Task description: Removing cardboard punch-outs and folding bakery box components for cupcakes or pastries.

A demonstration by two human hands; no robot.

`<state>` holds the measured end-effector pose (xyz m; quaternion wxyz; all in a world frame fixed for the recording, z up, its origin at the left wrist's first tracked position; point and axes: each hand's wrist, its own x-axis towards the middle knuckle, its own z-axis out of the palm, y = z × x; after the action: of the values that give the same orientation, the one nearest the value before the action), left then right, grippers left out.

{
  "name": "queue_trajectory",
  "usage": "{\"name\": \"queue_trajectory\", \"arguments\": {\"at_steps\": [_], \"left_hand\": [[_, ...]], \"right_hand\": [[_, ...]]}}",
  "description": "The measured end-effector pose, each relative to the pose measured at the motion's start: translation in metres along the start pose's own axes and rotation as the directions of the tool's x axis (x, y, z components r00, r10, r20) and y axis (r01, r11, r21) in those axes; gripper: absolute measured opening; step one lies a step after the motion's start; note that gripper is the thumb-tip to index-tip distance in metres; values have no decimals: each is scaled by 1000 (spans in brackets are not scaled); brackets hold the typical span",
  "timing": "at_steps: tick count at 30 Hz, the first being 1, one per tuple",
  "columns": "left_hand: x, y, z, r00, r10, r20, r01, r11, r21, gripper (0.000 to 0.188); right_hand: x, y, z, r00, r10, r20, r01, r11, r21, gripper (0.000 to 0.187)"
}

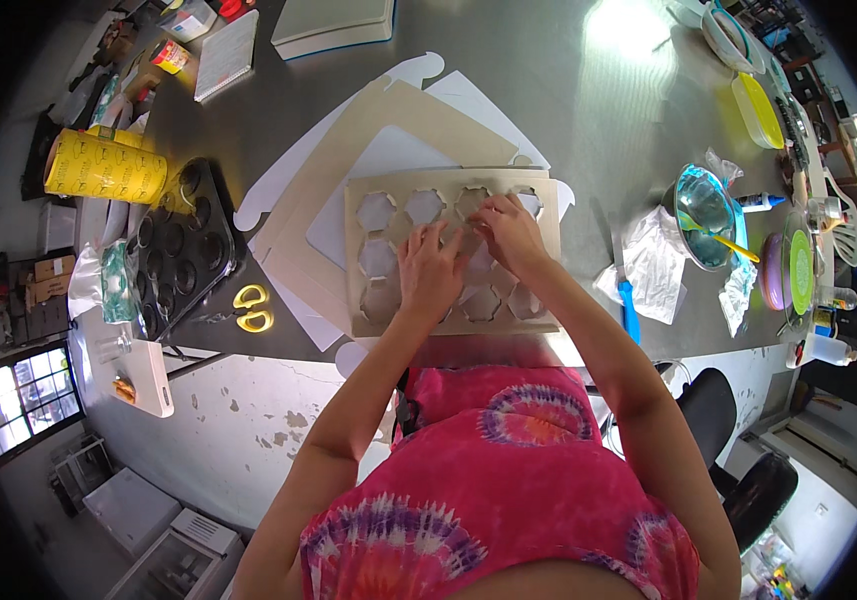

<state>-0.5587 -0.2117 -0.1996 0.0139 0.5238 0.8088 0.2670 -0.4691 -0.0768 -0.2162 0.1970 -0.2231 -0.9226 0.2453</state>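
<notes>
A beige cardboard sheet (pixel 356 300) with rows of roughly hexagonal cutouts lies on the table's near side, in front of me. My left hand (pixel 432 265) rests on its middle, fingers spread across the cutouts. Just to the right, my right hand (pixel 508 232) has its fingers bent and closed at the edge of an upper cutout, gripping the cardboard there. Both thumbs come close together between the cutouts. My hands partly cover the middle holes. Beneath the sheet lie a larger beige cardboard frame (pixel 368 120) and white card pieces (pixel 270 190).
Yellow-handled scissors (pixel 253 308) and a dark muffin tin (pixel 184 250) lie on the left, near a yellow patterned roll (pixel 106 167). To the right are a blue-handled knife (pixel 629 312), crumpled white plastic (pixel 651 262) and a bowl (pixel 700 218). A box (pixel 333 25) sits at the back.
</notes>
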Motion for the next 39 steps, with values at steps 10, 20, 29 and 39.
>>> {"name": "queue_trajectory", "arguments": {"at_steps": [10,20,29,39], "left_hand": [[2,-3,10,978,-19,207,-16,986,166,28],[-2,3,13,977,-44,207,4,981,192,35],[11,-14,6,984,-17,179,19,1000,-11,24],[82,-61,-22,936,-292,195,269,953,139,21]], "right_hand": [[-6,1,14,987,-158,13,159,984,-85,11],[-18,-5,13,980,-198,2,196,970,-141,20],[-14,1,10,995,-70,72,77,991,-107,20],[49,-18,35,999,-33,-28,36,996,86,10]]}}
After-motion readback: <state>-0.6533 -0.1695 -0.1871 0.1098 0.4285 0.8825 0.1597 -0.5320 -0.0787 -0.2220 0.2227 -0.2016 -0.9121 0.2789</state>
